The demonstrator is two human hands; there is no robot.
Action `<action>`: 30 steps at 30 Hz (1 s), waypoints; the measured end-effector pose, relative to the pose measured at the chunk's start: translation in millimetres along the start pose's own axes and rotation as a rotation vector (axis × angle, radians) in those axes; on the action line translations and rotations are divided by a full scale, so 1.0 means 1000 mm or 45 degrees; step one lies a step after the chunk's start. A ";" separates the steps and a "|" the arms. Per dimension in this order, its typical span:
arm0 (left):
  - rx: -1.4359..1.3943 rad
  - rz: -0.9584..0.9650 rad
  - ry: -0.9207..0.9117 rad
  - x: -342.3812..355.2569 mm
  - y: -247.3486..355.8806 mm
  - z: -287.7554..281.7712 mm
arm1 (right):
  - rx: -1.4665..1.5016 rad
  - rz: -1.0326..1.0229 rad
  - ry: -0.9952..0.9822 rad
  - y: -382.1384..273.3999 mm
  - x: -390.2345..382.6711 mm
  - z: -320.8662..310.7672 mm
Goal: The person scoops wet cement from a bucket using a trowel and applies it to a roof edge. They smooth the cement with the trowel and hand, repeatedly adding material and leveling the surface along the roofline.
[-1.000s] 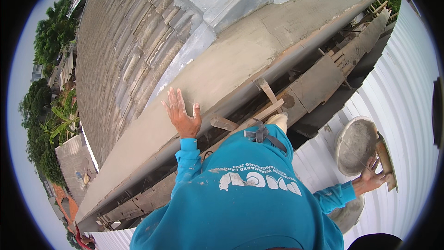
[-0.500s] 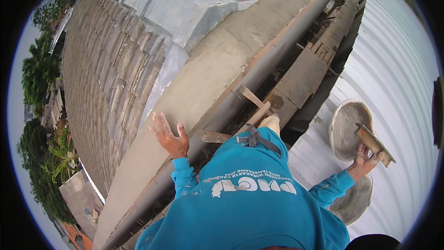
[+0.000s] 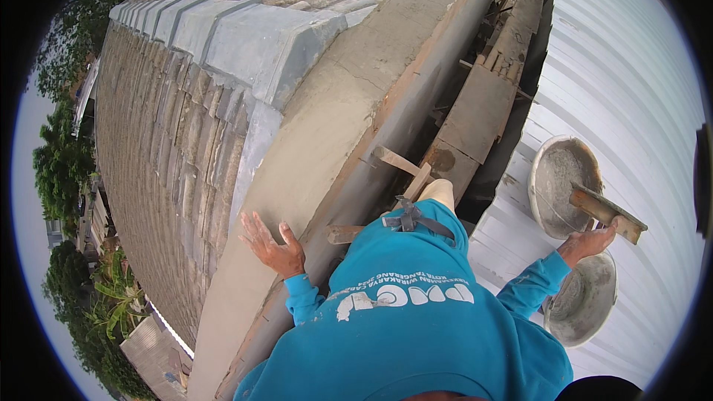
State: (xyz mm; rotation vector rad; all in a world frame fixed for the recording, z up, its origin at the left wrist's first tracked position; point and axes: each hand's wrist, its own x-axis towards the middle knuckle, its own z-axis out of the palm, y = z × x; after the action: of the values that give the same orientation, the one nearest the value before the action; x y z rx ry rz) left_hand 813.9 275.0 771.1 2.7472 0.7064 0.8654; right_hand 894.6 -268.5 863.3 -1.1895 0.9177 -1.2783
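One-handedly gripping a plastering float point(image 3: 610, 213) in the right hand point(image 3: 590, 242), angling it lengthwise from far left to near right, near the far basin point(image 3: 551, 178). Holding the left hand point(image 3: 276, 250) empty, fingers spread, by the plastered ledge point(image 3: 304, 163).

Left hand point(image 3: 276, 250) flat, back up, fingers fanned toward upper left, thumb split off; pale smears on fingers. Left forearm point(image 3: 303, 298), teal-sleeved, short in view, angled up and slightly left from the torso point(image 3: 416, 341). Right forearm point(image 3: 531, 282), same sleeve, reaches out up and right; wrist bare. Right hand point(image 3: 590, 240) curled in a grip, well apart from left.
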 end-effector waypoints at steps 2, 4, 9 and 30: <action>0.010 0.013 0.013 0.002 0.008 0.001 | -0.019 0.039 0.132 -0.006 0.000 0.010; 0.013 0.036 0.014 0.003 0.011 0.004 | -0.161 -0.184 0.125 0.009 0.014 -0.001; 0.070 0.013 -0.033 -0.002 0.003 0.007 | -0.761 -0.532 0.133 0.016 0.042 -0.015; -0.209 0.405 -0.052 0.062 0.038 0.015 | -0.455 -0.615 0.137 -0.007 0.056 -0.036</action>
State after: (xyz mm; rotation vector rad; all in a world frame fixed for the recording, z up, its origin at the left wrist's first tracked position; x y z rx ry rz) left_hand 881.6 272.2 801.2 2.7575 0.1808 0.8776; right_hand 864.7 -328.3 869.3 -1.7094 1.0007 -1.6156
